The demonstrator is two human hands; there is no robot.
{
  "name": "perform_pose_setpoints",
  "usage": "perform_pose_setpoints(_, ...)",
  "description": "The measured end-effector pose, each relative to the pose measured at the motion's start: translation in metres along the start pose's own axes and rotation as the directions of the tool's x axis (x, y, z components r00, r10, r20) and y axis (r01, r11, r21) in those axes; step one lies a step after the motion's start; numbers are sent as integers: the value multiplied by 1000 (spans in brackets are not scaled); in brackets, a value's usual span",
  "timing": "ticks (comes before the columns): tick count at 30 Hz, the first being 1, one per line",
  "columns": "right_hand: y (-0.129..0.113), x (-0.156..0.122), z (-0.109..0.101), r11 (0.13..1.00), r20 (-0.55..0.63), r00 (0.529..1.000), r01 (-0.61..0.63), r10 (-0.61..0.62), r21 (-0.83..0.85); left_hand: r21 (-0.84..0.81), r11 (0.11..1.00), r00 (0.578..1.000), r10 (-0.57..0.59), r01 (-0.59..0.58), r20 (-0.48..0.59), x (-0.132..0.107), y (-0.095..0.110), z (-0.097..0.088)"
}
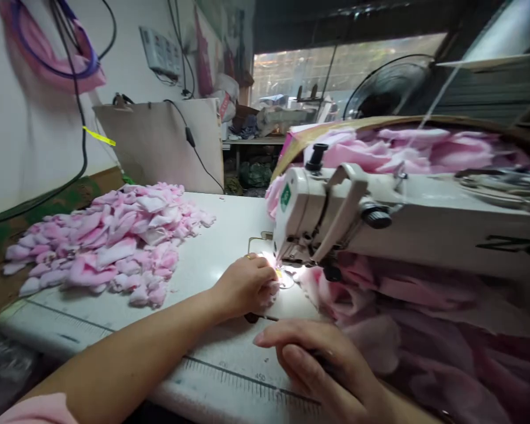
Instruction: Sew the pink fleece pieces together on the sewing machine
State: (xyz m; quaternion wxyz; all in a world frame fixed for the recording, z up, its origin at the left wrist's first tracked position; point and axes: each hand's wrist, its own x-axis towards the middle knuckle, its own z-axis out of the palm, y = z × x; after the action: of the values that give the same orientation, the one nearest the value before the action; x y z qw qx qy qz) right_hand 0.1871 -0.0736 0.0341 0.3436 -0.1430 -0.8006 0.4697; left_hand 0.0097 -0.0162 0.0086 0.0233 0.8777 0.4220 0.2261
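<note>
Pink fabric (pixel 270 293) lies just beneath the left hand's fingers (pixel 257 272).

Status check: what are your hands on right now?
Left hand on pink fabric scrap at the sewing machine needle. Right hand curled on the table. Pink scrap pile off left, apart from hands.

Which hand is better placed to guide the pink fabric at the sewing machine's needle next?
Left, probably: the left hand is on the pink fabric beside the lit needle area of the sewing machine. The right hand lies curled further back, nearer the table's front edge.
</note>
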Motion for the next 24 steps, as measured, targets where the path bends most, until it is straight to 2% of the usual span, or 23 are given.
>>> perform_pose_setpoints(3,4,3,6,985,19,989,-149,148,83,18,1000,1000,-8,8,-15,-1,-2,2)
perform_pose_setpoints(6,5,8,7,982,33,982,-187,188,-17,27,1000,1000,-2,2,-17,-2,-3,1)
perform_pose_setpoints(9,-2,11,4,967,67,991,-93,112,-238,14,1000,1000,21,-21,-8,-4,-3,-3)
perform_pose_setpoints(11,-14,10,2,913,115,990,-28,82,-407,-15,999,999,37,-37,-16,-8,0,-5)
perform_pose_setpoints(15,-37,-3,4,755,297,940,73,166,-652,-110,989,994,97,-102,-46,-12,-2,-4)
perform_pose_setpoints(16,-39,-7,5,711,311,931,86,193,-698,-132,983,992,118,-124,-54,-12,-4,-3)
perform_pose_setpoints(20,-40,-31,6,572,254,930,61,265,-818,-147,973,983,171,-178,-60,-9,-12,4)
perform_pose_setpoints(24,-36,-58,0,522,130,962,-14,239,-853,-108,976,981,187,-191,-44,-12,-14,4)
